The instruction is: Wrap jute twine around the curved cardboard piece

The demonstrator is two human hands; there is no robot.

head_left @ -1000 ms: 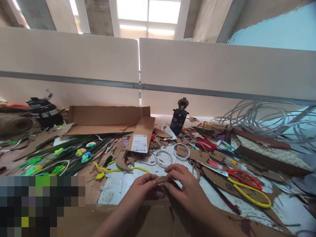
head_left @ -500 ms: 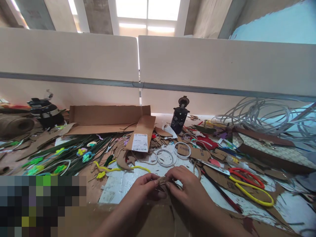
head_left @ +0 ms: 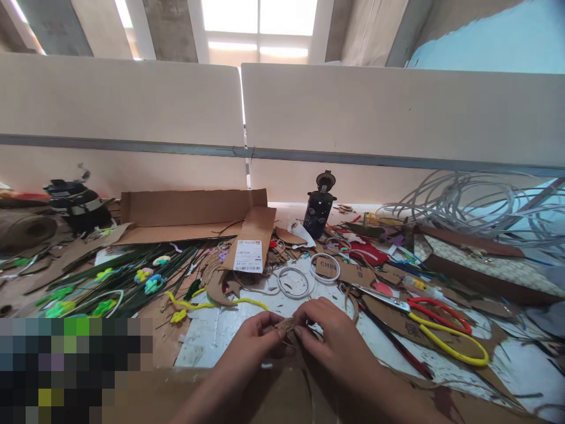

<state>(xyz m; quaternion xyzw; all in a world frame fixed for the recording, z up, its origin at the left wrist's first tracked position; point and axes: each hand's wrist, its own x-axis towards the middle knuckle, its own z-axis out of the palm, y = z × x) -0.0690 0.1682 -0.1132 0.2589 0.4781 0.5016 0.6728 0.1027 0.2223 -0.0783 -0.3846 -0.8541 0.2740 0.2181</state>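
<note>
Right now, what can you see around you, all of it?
Flask: one, black, back middle, lid open
Strapped container: one, black, back left
Twine roll: one, brown, far left
Cardboard tray: one, brown, back left of middle
Labelled card: one, brown and white, over the tray's right end
Fuzzy flowers: several, multicoloured, left
Rings: two, whitish, beyond the hands
Scissors: one pair, red and yellow handles, right
Bag: one, brown and cream, right
Tubing: loops, clear, back right
Scraps: uncountable, mixed colours, throughout
Cord piece: one, tan, between fingertips
Left hand, right hand: bare, front middle
</note>
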